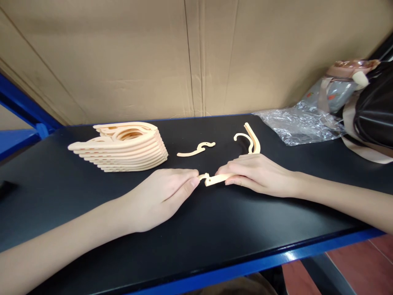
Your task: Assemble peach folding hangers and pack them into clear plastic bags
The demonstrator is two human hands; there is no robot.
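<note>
Over the middle of the black table, my left hand (167, 192) pinches a small cream plastic hanger arm (202, 177), most of it hidden by the fingers. Its tip meets the end of a cream folding clothes hanger (217, 179), gripped by my right hand (256, 174). The hanger's hook and another arm stick up beyond that hand. Whether the two parts are joined, I cannot tell. A loose hanger arm (196, 150) lies flat on the table just behind my hands. To the left stands a neat stack of folded cream hangers (129, 149).
A crumpled clear plastic bag (302, 123) lies at the back right, beside a bottle with a strap (331, 90) and a dark bag (376, 106). Cardboard (138, 61) walls off the back. The black table (215, 237) has a blue front edge.
</note>
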